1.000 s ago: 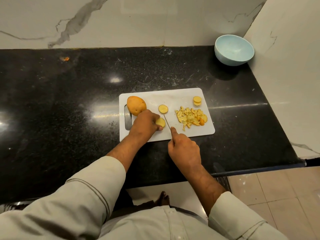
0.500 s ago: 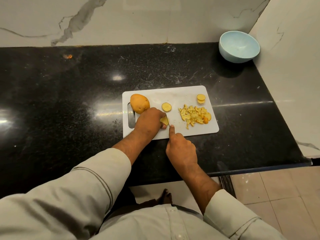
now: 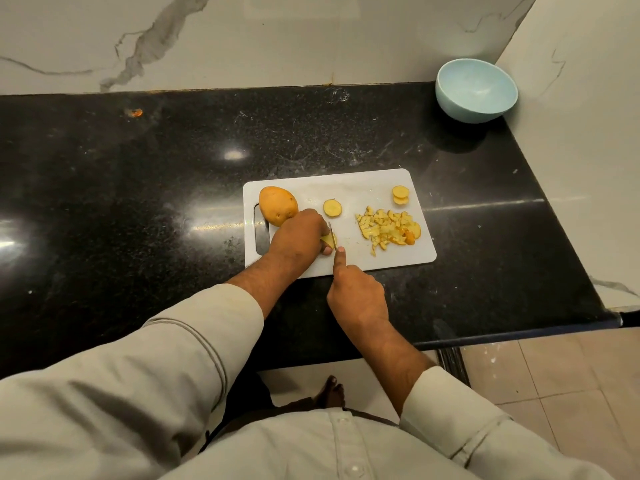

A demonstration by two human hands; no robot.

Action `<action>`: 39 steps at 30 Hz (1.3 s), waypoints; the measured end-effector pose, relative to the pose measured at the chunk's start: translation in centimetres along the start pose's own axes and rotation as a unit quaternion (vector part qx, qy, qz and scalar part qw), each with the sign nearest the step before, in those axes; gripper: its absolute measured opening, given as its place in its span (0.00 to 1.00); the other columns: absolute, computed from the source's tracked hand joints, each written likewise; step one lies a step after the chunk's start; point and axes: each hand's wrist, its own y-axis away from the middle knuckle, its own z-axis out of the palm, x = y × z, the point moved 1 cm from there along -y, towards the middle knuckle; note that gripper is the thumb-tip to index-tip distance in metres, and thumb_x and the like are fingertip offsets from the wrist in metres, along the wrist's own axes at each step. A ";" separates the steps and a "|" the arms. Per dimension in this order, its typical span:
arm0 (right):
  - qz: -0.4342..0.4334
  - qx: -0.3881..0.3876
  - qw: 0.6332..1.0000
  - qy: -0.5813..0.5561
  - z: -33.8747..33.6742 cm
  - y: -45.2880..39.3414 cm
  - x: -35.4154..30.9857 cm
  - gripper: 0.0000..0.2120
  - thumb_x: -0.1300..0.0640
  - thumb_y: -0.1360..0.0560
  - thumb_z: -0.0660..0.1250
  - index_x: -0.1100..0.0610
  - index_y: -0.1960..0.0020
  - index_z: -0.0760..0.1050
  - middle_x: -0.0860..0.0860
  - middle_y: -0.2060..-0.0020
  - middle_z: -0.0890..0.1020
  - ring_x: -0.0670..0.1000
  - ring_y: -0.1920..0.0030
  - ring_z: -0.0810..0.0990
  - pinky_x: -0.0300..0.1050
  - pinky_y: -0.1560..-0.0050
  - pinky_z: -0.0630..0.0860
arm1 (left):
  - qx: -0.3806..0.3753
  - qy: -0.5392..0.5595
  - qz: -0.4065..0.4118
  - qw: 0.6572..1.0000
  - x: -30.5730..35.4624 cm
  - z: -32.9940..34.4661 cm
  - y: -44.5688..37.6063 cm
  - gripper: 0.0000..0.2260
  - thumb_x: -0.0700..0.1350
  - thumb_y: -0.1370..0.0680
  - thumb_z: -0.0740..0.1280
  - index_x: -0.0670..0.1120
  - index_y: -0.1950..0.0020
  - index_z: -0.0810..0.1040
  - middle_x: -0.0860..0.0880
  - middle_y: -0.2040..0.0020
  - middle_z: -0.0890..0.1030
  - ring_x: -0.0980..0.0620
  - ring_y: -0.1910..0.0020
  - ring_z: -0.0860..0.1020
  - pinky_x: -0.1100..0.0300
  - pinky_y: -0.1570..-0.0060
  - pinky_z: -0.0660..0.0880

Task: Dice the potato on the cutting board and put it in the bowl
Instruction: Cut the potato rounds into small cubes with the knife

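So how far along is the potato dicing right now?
Done: a diced pile lies on the cutting board. In hand: left hand holds a slice under the right hand's knife. Left: loose slices, the potato chunk, the empty bowl.

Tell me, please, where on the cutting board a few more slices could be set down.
Bare board lies along the far edge, between the single slice and the two stacked slices. Crowded: the diced pile at right, potato and both hands at left.
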 end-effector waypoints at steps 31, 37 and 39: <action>0.005 0.035 0.999 0.003 -0.1 -0.5 -0.8 0.26 0.56 0.19 0.53 0.53 0.22 0.52 0.52 0.54 0.77 0.56 0.56 0.80 0.47 0.64 0.66 | -0.047 0.055 -0.064 0.995 -0.1 -0.5 0.1 0.14 0.42 0.25 0.72 0.39 0.41 0.81 0.42 0.47 0.82 0.47 0.49 0.79 0.59 0.51 0.73; -0.009 0.020 0.999 0.035 0.1 -1.4 -0.9 0.28 0.58 0.20 0.52 0.54 0.21 0.49 0.53 0.53 0.78 0.56 0.56 0.80 0.48 0.65 0.67 | -0.062 0.042 -0.060 0.995 0.1 -0.9 -0.1 0.15 0.43 0.22 0.69 0.40 0.37 0.79 0.43 0.42 0.81 0.45 0.43 0.78 0.57 0.42 0.74; -0.011 0.017 0.999 0.036 0.3 -0.8 -0.7 0.28 0.59 0.19 0.52 0.54 0.21 0.48 0.53 0.54 0.78 0.55 0.56 0.80 0.48 0.63 0.70 | -0.053 0.051 -0.059 0.996 0.0 -0.7 0.0 0.16 0.43 0.23 0.70 0.41 0.35 0.78 0.43 0.42 0.81 0.46 0.43 0.78 0.57 0.42 0.74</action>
